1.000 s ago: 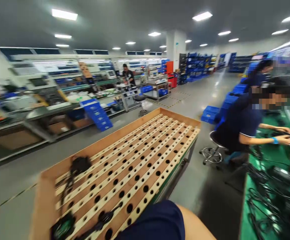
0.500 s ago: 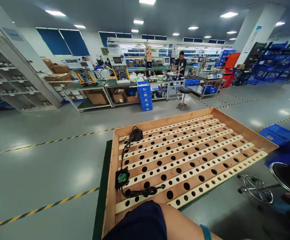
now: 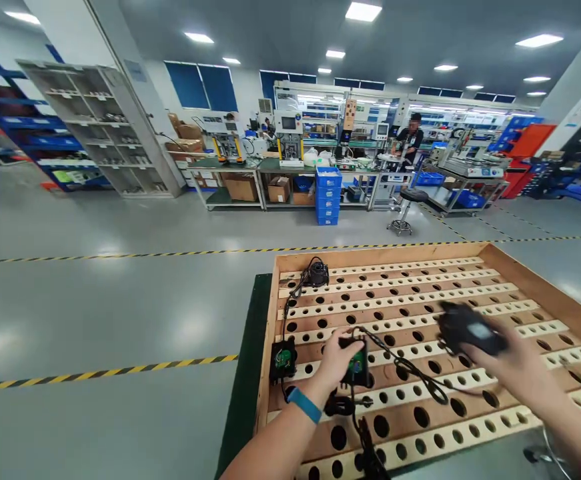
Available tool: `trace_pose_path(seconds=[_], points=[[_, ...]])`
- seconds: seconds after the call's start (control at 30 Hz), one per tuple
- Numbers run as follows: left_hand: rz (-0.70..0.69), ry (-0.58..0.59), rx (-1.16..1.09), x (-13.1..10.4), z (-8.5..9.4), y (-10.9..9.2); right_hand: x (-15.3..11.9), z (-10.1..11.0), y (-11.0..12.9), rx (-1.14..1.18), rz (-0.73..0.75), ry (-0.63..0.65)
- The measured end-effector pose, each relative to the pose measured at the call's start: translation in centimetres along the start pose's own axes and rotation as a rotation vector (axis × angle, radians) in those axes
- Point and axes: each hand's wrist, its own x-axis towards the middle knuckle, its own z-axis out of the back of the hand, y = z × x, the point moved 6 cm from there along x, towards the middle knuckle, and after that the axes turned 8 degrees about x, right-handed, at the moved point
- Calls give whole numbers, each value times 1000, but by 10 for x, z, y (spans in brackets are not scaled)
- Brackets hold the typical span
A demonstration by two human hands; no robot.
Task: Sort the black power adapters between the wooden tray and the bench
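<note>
No lettering is showing clearly enough to read anywhere. The sign on the white pillar (image 3: 133, 69) and the machine screens (image 3: 289, 123) at the far benches are appearing only as blurred patches.

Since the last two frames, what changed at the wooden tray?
Both hands came into view over the wooden tray. The left hand now presses a black part with a green face onto the tray; the right hand holds a black block, cable trailing between them. The two parts already at the tray's left edge stayed put.
</note>
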Motion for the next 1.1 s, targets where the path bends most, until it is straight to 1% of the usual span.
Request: trace_pose_path(seconds=[0.03, 0.07, 0.1, 0.17, 0.23, 0.27, 0.3, 0.33, 0.37, 0.43, 0.47, 0.53, 0.63, 0.7, 0.73, 0.8, 0.83, 0.87, 0.9, 0.93, 0.97, 1.0, 1.03, 1.07, 1.1], points=[[1, -81, 77, 7, 18, 8, 24, -31, 20, -65, 52, 96], [11, -151, 140, 11, 33, 16, 46, -68, 43, -138, 122, 216], [28, -208, 187, 14, 45, 24, 64, -112, 70, -250, 234, 397], [56, -302, 255, 14, 61, 40, 94, -188, 117, -280, 345, 539], [63, -346, 368, 9, 66, 52, 108, -257, 153, -325, 427, 681], [71, -335, 453, 5, 65, 57, 111, -286, 165, -351, 458, 733], [81, -297, 556, 1, 61, 61, 112, -311, 173, -380, 483, 777], [93, -235, 666, -4, 56, 65, 112, -332, 177, -407, 502, 808], [102, -156, 767, -9, 51, 69, 113, -348, 179, -430, 515, 829], [95, -2, 901, -18, 43, 73, 118, -370, 180, -464, 527, 854], [81, 62, 938, -22, 41, 73, 121, -378, 179, -476, 525, 866], [59, 151, 981, -26, 42, 75, 129, -388, 179, -490, 510, 892], [42, 214, 1057, -26, 49, 80, 134, -394, 184, -468, 484, 895], [24, 209, 1126, -22, 54, 82, 130, -387, 191, -414, 489, 825], [15, 197, 1159, -19, 56, 82, 126, -380, 193, -375, 499, 770], [3, 162, 1210, -14, 60, 80, 111, -357, 189, -288, 515, 624], [6, 151, 1227, -12, 62, 80, 102, -343, 181, -251, 507, 540], [13, 149, 1240, -10, 63, 79, 93, -328, 168, -229, 483, 455], [19, 156, 1248, -8, 64, 79, 85, -313, 149, -211, 419, 357], [24, 169, 1251, -7, 65, 78, 78, -299, 126, -207, 315, 266], [29, 186, 1250, -6, 66, 78, 72, -287, 98, -194, 161, 173], [32, 201, 1247, -5, 66, 78, 66, -278, 68, -138, -36, 104], [34, 210, 1243, -5, 67, 78, 60, -277, 44, -86, -168, 106], [36, 216, 1240, -4, 68, 78, 55, -280, 26, -31, -263, 128], [38, 217, 1239, -3, 69, 78, 53, -285, 15, 15, -306, 174]])
